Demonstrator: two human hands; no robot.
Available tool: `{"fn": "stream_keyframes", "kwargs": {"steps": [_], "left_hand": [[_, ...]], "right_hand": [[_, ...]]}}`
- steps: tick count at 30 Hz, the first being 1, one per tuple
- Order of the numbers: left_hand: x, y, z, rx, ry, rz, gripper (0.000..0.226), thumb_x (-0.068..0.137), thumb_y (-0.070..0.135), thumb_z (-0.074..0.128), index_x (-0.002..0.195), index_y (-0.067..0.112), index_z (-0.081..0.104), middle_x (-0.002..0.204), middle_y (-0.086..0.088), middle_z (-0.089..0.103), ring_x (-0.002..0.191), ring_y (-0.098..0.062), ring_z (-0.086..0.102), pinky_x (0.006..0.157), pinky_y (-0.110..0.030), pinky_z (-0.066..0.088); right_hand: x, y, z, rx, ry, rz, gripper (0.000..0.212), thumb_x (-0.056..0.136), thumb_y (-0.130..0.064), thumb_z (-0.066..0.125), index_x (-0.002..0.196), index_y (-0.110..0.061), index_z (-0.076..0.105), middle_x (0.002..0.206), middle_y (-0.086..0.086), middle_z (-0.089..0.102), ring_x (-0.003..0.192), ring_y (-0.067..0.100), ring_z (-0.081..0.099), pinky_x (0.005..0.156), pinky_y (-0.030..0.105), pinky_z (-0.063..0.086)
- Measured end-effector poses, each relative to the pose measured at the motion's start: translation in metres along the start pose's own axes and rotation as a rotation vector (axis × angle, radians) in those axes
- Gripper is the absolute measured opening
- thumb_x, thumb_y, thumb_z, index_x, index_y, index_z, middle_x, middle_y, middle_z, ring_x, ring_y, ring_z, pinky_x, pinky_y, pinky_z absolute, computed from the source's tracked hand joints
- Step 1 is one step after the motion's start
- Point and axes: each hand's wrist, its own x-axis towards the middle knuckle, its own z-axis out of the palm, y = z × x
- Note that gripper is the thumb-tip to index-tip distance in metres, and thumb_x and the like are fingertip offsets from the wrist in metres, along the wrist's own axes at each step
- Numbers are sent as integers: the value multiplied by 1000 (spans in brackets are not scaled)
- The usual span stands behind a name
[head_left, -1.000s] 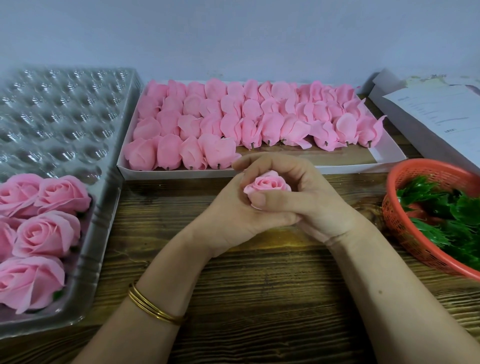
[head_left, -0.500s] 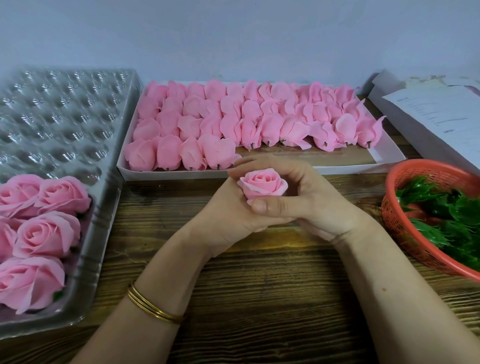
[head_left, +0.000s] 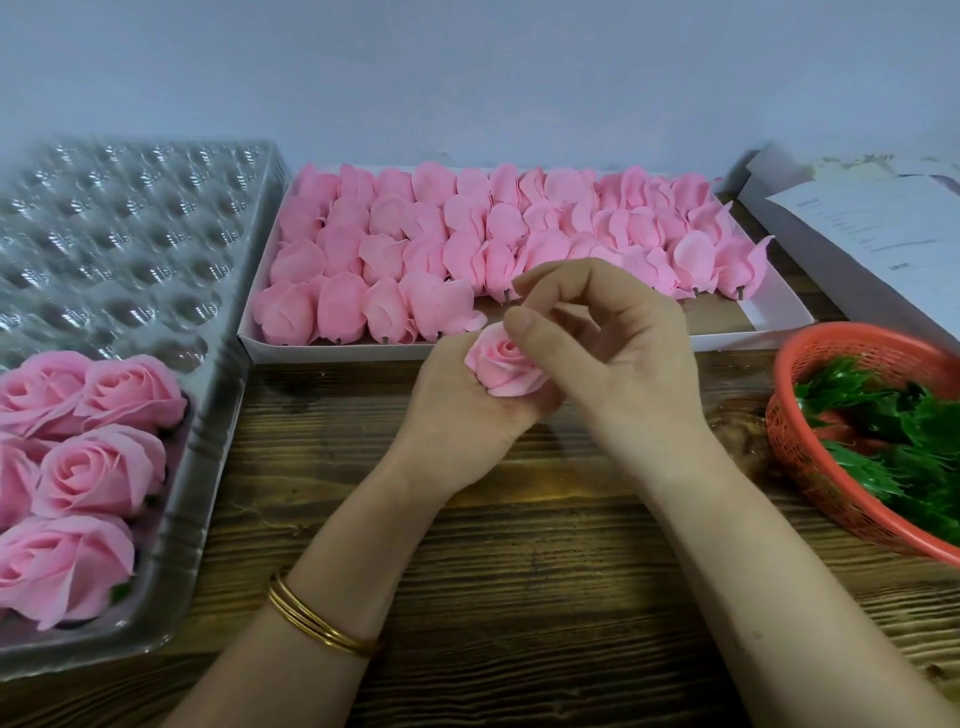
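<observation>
Closest in, gold bangles (head_left: 322, 619) sit on the person's left wrist. Over the wooden table (head_left: 519, 597), the left hand (head_left: 460, 421) cups a pink rose (head_left: 506, 366), fingers wrapped round its base. The right hand (head_left: 628, 358) is curled just beside it, thumb at the top petal; can't tell if it's actually pinching. Behind them is a white box (head_left: 337, 357) of pink buds (head_left: 389, 306).

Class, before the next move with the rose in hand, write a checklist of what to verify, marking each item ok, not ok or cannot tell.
1. Grip of left hand on rose: ok.
2. Its petals opened out: ok.
3. Pinch of right hand on a petal: cannot tell.
4. Empty cups in the clear tray: ok.
5. Supply of green leaves in the red basket: ok.
</observation>
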Motion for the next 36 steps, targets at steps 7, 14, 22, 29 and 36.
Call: {"fn": "stream_keyframes", "kwargs": {"steps": [7, 14, 22, 29, 36], "left_hand": [[1, -3, 0, 13, 19, -16, 11, 82, 21, 67, 73, 24, 63, 67, 5, 64, 67, -10, 62, 62, -25, 50], [0, -9, -2, 99, -6, 8, 13, 87, 14, 67, 79, 25, 67, 77, 4, 70, 79, -14, 68, 68, -30, 52], [0, -11, 0, 122, 35, -33, 2, 83, 22, 67, 82, 24, 68, 82, 2, 72, 85, -16, 70, 72, -36, 57], [1, -10, 1, 116, 56, -54, 24, 89, 8, 70, 79, 28, 64, 76, 9, 67, 79, -8, 66, 68, -20, 51], [0, -9, 1, 46, 32, -34, 7, 89, 2, 70, 89, 8, 66, 85, -9, 68, 85, -26, 66, 73, -33, 54]], "right_hand": [[-4, 8, 5, -181, 23, -70, 11, 76, -13, 74, 81, -15, 64, 85, 8, 65, 88, 27, 64, 83, 46, 53], [-8, 10, 10, -259, 48, -51, 16, 72, -17, 76, 81, -16, 63, 84, 6, 68, 82, 23, 67, 77, 44, 55], [-9, 12, 13, -271, 46, 10, 16, 71, -20, 76, 80, -14, 63, 84, 7, 68, 82, 21, 66, 75, 41, 55], [-9, 10, 10, -148, -42, 82, 28, 70, -7, 85, 88, -10, 64, 90, 10, 69, 87, 18, 67, 78, 30, 56], [-5, 10, 4, -43, -141, 127, 32, 64, -11, 83, 88, -15, 62, 88, 1, 68, 91, 16, 68, 81, 23, 54]]}}
